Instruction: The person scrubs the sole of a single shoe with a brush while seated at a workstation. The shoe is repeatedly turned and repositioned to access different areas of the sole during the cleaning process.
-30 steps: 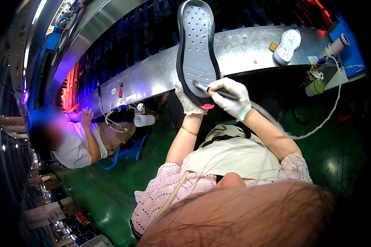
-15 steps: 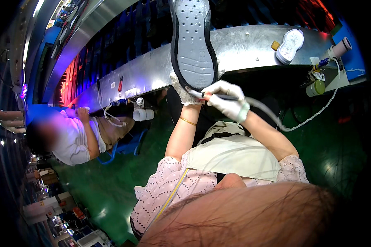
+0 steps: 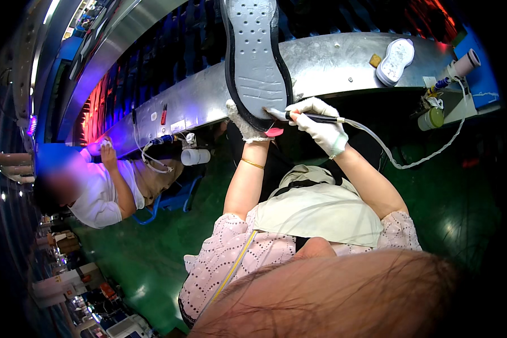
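My gloved left hand (image 3: pixel 245 125) grips a shoe sole (image 3: pixel 257 79) from beneath, so most of its fingers are hidden. The sole is grey with a black rim, small holes at its far part and grooves nearer me. A small pink piece (image 3: pixel 274 132) shows at its near end. In my gloved right hand (image 3: pixel 319 124) is a brush (image 3: pixel 315 118) with a black handle, pinched between the fingers. Its tip rests on or just over the sole's near end. From the handle's back end a clear hose (image 3: pixel 372 135) loops away to the right.
A metal ledge (image 3: pixel 321 62) runs in front of a dark conveyor lit red inside. On it sit a white sole-shaped piece (image 3: pixel 396 62) and a small yellowish block (image 3: pixel 375 60). At the right hang a tube fitting and a greenish cup (image 3: pixel 431 120). A seated co-worker (image 3: pixel 104 183) is at the left.
The sole has shifted slightly left and up. My right hand has moved the brush from the black rim onto the grey surface near the end. The pink piece now shows.
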Demonstrator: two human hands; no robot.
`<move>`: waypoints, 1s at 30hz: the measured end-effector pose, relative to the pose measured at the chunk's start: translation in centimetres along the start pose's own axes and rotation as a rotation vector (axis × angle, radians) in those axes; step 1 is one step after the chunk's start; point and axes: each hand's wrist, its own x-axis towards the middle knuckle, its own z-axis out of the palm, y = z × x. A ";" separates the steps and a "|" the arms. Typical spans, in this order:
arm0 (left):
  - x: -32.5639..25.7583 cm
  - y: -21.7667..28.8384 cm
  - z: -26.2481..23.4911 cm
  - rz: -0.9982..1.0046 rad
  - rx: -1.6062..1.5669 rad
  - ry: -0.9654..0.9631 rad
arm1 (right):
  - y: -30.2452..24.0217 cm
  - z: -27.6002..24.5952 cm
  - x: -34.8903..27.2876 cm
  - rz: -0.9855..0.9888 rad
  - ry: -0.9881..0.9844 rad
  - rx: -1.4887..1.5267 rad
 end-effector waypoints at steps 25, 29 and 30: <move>1.9 2.3 0.2 -0.223 0.056 -0.172 | -1.8 -1.9 0.2 0.291 -0.308 0.159; 2.5 2.3 0.4 -0.236 0.043 -0.185 | -1.5 -1.6 1.0 -0.214 -0.294 -0.109; 2.7 2.3 0.6 -0.276 -0.021 -0.234 | -1.4 -1.4 1.4 -0.254 -0.350 -0.138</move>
